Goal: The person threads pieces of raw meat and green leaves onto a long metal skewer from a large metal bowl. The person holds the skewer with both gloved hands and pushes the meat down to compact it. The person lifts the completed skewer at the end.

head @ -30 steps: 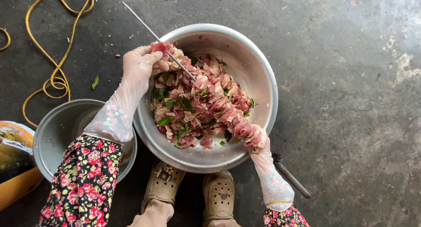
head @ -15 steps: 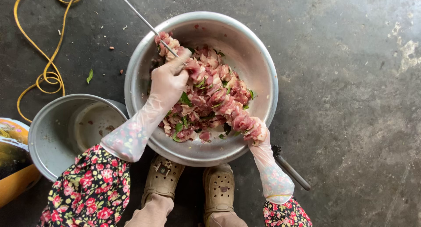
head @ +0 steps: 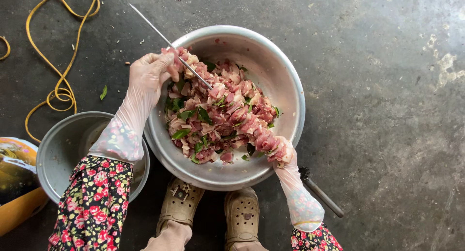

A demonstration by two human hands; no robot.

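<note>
Gloved, the left hand (head: 150, 74) pinched a meat piece on a thin metal skewer (head: 169, 42) at the rim of the big metal bowl (head: 286, 86); the right hand (head: 283, 151) gripped the skewer's loaded end, fingers hidden. Pink meat (head: 227, 113) with green leaves filled the bowl. A smaller bowl (head: 63, 144), yellow cord (head: 48, 62) and dark handle (head: 322, 195) lay nearby.

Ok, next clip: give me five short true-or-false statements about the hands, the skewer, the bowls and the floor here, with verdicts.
1. The gloved left hand grips the thin metal skewer. True.
2. The large silver metal bowl holds only green leaves. False: mostly pink raw meat pieces mixed with a few leaves.
3. The gloved right hand is inside that bowl, on meat. True.
4. The smaller grey metal bowl is heaped with meat. False: no meat shows in it.
5. A yellow cord lies on the floor. True.
</note>
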